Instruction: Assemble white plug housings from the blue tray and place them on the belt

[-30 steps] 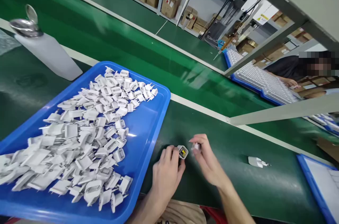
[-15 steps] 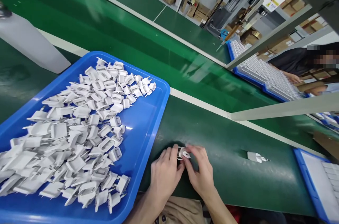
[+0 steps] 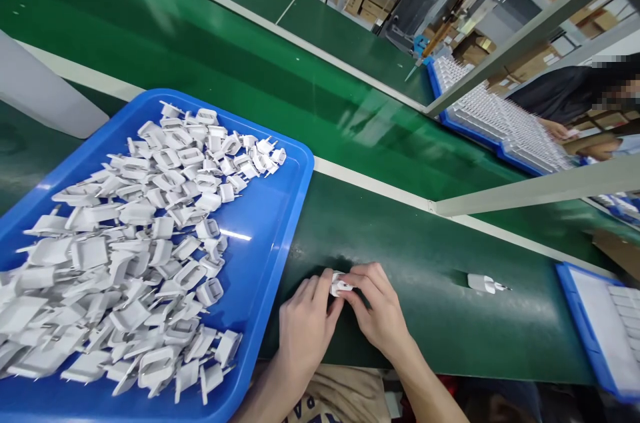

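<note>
My left hand (image 3: 303, 330) and my right hand (image 3: 377, 313) meet over the dark green bench, both pinched on one small white plug part (image 3: 339, 285) held between the fingertips. To the left of the hands lies a blue tray (image 3: 273, 246) piled with several loose white plug parts (image 3: 150, 236). One more white plug part (image 3: 483, 284) lies alone on the bench to the right of my right hand.
A green conveyor belt (image 3: 240, 70) runs past the bench. A white bottle (image 3: 40, 93) stands at the far left. Another blue tray (image 3: 580, 323) sits at the right edge. A metal frame (image 3: 535, 193) crosses above; another person (image 3: 565, 103) works at a tray of white parts (image 3: 495, 126) across the belt.
My right hand brought a small white piece to the part in my left hand; both hands now press together on it. The camera view has shifted, so everything sits further left in the picture.
</note>
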`<act>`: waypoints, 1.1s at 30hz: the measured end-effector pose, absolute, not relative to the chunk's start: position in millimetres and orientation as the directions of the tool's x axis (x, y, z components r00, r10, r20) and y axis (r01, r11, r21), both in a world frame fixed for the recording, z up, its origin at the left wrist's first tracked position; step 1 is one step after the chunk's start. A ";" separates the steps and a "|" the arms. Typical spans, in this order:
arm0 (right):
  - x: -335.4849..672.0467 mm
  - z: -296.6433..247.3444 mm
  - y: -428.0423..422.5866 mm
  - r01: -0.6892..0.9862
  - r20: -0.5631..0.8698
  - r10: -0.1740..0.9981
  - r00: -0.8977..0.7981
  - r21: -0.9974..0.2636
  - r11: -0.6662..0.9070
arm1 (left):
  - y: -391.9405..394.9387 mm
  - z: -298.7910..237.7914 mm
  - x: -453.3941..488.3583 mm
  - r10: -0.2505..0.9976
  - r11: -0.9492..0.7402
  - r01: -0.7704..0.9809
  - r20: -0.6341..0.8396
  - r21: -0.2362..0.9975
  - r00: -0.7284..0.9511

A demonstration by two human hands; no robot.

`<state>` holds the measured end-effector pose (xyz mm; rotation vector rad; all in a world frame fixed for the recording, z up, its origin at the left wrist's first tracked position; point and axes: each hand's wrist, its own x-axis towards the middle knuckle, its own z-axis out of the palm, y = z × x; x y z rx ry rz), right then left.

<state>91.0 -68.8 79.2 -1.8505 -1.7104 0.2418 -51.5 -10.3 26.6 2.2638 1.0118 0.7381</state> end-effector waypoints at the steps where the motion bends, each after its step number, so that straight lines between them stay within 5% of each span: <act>1: 91.4 80.2 -68.5 0.854 0.251 0.958 0.136 -0.521 0.015 | -10.2 26.8 -51.3 0.784 -0.567 0.483 0.258 0.667 0.564; 6: 91.9 88.4 -69.8 0.900 0.178 0.982 0.059 -0.436 0.025 | -9.7 29.3 -51.0 0.789 -0.570 0.504 0.261 0.649 0.557; 19: 97.0 88.6 -64.4 0.878 0.084 0.995 0.054 -0.478 -0.007 | -10.0 27.7 -48.3 0.795 -0.563 0.518 0.250 0.644 0.553; 27: 88.4 87.8 -64.1 0.966 0.038 0.999 -0.008 -0.257 0.017 | -8.2 28.0 -48.1 0.781 -0.588 0.523 0.265 0.617 0.566; 33: 104.4 91.0 -66.3 0.973 0.052 0.998 0.033 -0.228 -0.020 | -10.4 33.6 -47.6 0.790 -0.574 0.532 0.248 0.623 0.561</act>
